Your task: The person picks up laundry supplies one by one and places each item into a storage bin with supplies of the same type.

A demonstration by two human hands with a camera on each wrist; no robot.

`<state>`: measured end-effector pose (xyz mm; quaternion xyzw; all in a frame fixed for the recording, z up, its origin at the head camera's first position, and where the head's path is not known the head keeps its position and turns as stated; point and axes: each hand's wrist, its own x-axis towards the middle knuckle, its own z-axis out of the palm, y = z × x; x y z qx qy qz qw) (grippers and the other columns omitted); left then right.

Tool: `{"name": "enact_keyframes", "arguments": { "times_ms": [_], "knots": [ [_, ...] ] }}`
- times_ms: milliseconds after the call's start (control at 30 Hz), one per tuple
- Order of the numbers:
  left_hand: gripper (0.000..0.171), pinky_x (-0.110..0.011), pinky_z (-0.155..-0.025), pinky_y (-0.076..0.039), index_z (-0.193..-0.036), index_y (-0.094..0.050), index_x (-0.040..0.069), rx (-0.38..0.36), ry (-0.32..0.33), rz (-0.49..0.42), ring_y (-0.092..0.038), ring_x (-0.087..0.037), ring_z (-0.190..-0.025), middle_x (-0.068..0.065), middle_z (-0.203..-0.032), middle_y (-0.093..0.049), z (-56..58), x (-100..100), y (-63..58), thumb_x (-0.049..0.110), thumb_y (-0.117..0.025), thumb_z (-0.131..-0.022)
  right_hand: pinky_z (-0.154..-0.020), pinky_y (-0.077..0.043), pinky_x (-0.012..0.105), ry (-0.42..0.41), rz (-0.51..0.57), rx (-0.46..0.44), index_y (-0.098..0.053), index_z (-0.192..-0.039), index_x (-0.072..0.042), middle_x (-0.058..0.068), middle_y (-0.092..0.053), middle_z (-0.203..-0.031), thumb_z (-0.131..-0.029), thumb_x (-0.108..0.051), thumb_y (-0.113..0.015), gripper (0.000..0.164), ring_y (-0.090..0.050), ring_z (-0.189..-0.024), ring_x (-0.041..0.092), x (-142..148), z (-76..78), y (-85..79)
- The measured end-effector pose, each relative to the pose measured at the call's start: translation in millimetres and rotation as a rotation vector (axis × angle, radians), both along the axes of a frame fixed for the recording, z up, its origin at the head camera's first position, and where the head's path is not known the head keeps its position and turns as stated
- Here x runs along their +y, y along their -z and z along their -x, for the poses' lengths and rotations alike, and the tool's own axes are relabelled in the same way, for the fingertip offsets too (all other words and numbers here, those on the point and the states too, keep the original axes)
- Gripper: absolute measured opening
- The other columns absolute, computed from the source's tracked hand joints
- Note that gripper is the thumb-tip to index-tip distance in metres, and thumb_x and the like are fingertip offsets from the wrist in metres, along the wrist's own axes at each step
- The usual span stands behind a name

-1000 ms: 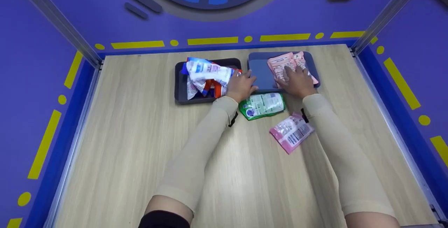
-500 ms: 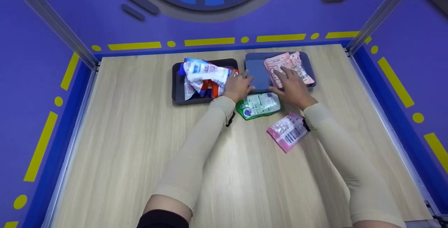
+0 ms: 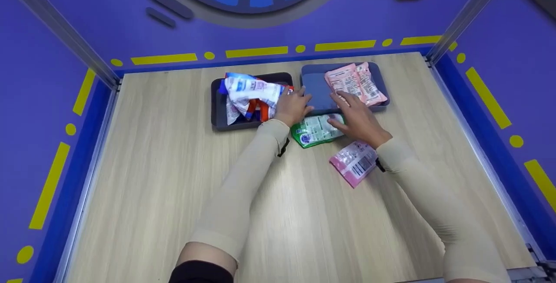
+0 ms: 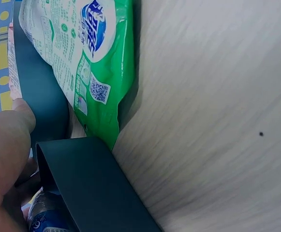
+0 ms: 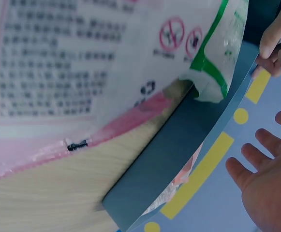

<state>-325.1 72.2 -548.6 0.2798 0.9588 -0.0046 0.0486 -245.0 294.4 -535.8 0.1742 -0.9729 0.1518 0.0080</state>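
Observation:
My left hand (image 3: pixel 292 106) rests at the right rim of the dark tray (image 3: pixel 216 113), fingers loosely bent beside a white-and-blue packet (image 3: pixel 252 90). In the left wrist view, its fingers reach behind the tray wall (image 4: pixel 92 183). My right hand (image 3: pixel 358 118), fingers spread, hovers over the near rim of the blue-grey tray (image 3: pixel 312 83); it holds nothing. Two pink packets (image 3: pixel 343 79) lie side by side in that tray. Partly under the right thumb in the head view is a green-and-white packet (image 3: pixel 315 129). A pink-and-white packet (image 3: pixel 354 161) lies closer, below the right wrist.
Both trays stand side by side near the back of the wooden table (image 3: pixel 165 179). Orange-and-blue packaging (image 3: pixel 263 108) shows under the white-and-blue packet. Purple panels (image 3: pixel 108 18) with yellow marks enclose the back and sides.
My right hand has drawn back and left, off the pink packets, which now show more fully. The left hand has stayed at the dark tray. The whole view has shifted slightly.

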Motion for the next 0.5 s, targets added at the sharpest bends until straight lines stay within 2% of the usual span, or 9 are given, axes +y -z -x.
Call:
{"name": "enact_keyframes", "arguments": {
  "times_ms": [300, 500],
  "knots": [
    [0.053, -0.049, -0.127, -0.015, -0.152, -0.051, 0.025, 0.0, 0.001, -0.012, -0.044, -0.023, -0.146, -0.006, -0.163, -0.038, -0.4, -1.0, -1.1, 0.05, -0.047, -0.106, -0.116, -0.034, 0.061, -0.06, -0.01, 0.037, -0.038, -0.159, -0.017, 0.014, -0.036, -0.162, -0.094, -0.045, -0.073, 0.079, -0.034, -0.148, 0.038, -3.8, -9.8, 2.8],
    [0.053, -0.049, -0.126, -0.016, -0.152, -0.052, 0.025, 0.003, 0.004, -0.017, -0.043, -0.024, -0.146, -0.007, -0.163, -0.039, -1.0, -1.5, 0.9, 0.051, -0.047, -0.106, -0.117, -0.034, 0.059, -0.049, -0.021, 0.009, -0.034, -0.162, -0.024, 0.011, -0.034, -0.164, -0.094, -0.049, -0.072, 0.081, -0.032, -0.15, 0.035, -5.8, -16.3, 4.4]
  ]
}}
